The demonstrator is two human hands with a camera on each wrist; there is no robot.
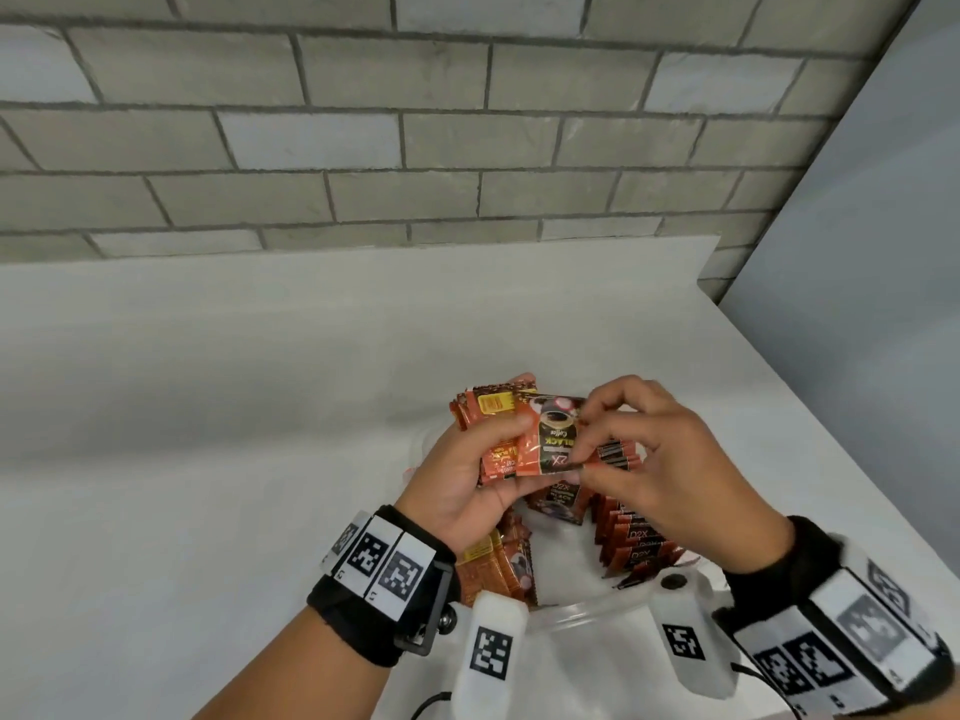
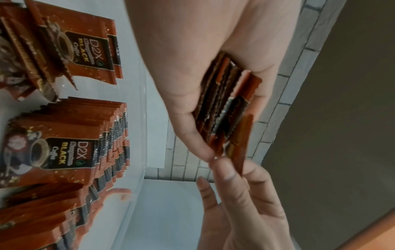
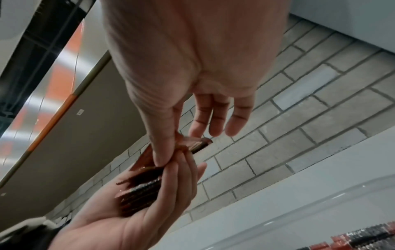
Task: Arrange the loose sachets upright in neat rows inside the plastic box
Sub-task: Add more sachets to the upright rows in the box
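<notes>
Holding a stack of sachets [image 1: 493, 439] above the plastic box [image 1: 587, 613], the left hand [image 1: 457, 480] keeps its grip curled round the stack, thumb across the front. Right hand [image 1: 670, 459] meets it from the right: thumb and forefinger pinch the top sachet [image 1: 556, 441], the one with the black label and coffee cup, lying tilted on the stack; its other fingers are loose and spread.

Box sits on the white bench [image 1: 208, 407], near edge, below both hands. Inside: one row of sachets [image 1: 631, 543] stands upright along the right side, another bunch [image 1: 498, 569] at the left, under the left wrist. Left wrist view shows the printed fronts in packed rows [image 2: 70, 152] behind the clear wall. Grey brick wall [image 1: 363, 137] at the far side.
</notes>
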